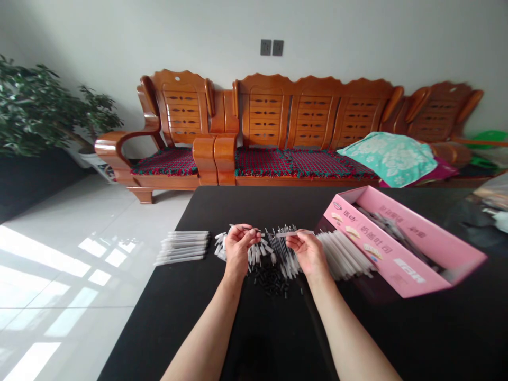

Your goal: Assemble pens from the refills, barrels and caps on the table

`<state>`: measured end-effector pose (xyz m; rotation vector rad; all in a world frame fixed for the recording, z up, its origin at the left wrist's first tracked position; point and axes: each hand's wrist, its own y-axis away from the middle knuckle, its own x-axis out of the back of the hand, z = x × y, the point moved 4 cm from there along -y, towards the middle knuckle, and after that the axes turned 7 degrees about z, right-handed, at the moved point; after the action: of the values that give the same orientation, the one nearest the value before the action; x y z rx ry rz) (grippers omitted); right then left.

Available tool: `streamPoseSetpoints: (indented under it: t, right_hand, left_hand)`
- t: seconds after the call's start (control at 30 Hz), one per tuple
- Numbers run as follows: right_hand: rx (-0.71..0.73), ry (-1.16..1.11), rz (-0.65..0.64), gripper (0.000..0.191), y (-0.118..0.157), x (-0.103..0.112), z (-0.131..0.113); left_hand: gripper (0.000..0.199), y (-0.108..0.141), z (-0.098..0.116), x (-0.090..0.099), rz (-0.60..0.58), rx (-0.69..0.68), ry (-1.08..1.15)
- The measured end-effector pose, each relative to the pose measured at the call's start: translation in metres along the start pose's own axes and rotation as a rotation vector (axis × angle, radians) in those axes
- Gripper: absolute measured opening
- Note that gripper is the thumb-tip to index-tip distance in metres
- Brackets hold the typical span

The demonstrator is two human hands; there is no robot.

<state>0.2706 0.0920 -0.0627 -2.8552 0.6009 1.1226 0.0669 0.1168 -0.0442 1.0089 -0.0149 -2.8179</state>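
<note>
My left hand (238,247) is closed in a pinch on a thin, dark pen refill (251,228) that points right. In my right hand (309,253), fingers pinch a whitish translucent pen barrel (291,233), held nearly level. The two held parts face each other with a gap between. Beneath and between my hands lie loose pen refills (289,259), a heap of white pen caps (257,255) and many small black plugs (272,281). A row of white barrels (343,256) lies beside my right hand. Left of my left hand, several white pens (183,246) lie side by side.
A pink cardboard box (391,248) holding greyish parts stands at the right of the black table (178,317). Behind the table runs a wooden sofa (286,116) with a turquoise cushion (395,159). Potted plants (43,106) stand at the left, and plastic bags (496,198) lie far right.
</note>
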Motion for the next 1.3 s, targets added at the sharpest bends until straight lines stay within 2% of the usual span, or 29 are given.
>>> streamPoseSetpoints:
  t: [0.43, 0.77, 0.9, 1.1, 1.17, 1.3]
  right_hand:
    - [-0.016, -0.068, 0.016, 0.01, -0.001, 0.003, 0.001]
    - [-0.044, -0.037, -0.006, 0.012, 0.0, 0.001, 0.003]
    - [-0.072, -0.061, 0.012, 0.009, -0.003, 0.005, 0.003]
    - [-0.171, -0.057, -0.014, 0.008, 0.001, 0.001, 0.009]
    - [-0.211, -0.06, -0.026, 0.007, 0.002, -0.001, 0.011]
    - [-0.248, -0.147, -0.011, 0.005, -0.001, 0.003, 0.007]
  left_hand:
    - [0.029, 0.006, -0.001, -0.004, -0.074, -0.029, -0.111]
    - [0.029, 0.013, -0.001, -0.011, -0.128, -0.073, -0.158]
    - [0.024, 0.018, 0.004, -0.014, -0.168, -0.186, -0.28]
    - [0.013, 0.031, 0.012, -0.027, -0.22, -0.483, -0.628]
    - [0.018, 0.034, 0.012, -0.03, -0.258, -0.5, -0.678]
    - [0.04, 0.029, 0.009, -0.028, -0.304, -0.414, -0.652]
